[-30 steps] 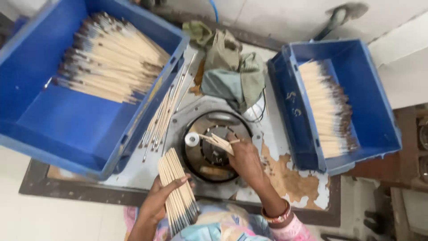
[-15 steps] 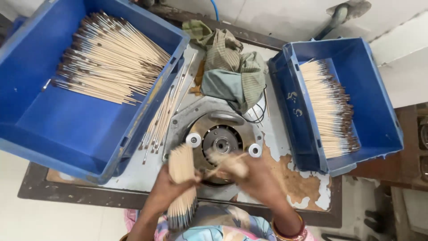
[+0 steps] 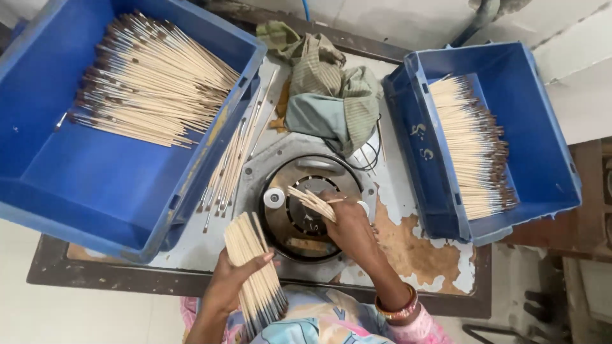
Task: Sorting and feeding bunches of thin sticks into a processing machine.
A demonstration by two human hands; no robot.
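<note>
My left hand (image 3: pixel 231 281) grips a thick bundle of wooden-handled paintbrushes (image 3: pixel 254 267), bristle ends pointing down toward my lap. My right hand (image 3: pixel 349 224) holds a few brushes (image 3: pixel 311 202) fanned out over the round metal machine disc (image 3: pixel 299 223) set in the table. A white roller (image 3: pixel 275 198) sits at the disc's left edge. Loose brushes (image 3: pixel 231 164) lie on the table to the left of the disc.
A large blue crate (image 3: pixel 76 185) at left holds a heap of brushes (image 3: pixel 150 83). A smaller blue crate (image 3: pixel 548 159) at right holds a neat row of brushes (image 3: pixel 475 146). Crumpled green cloth (image 3: pixel 331 89) lies behind the disc. The worn table edge (image 3: pixel 127 277) runs in front.
My right hand has returned to the disc with a few brushes. My left hand with the bundle has moved back to the left of the disc.
</note>
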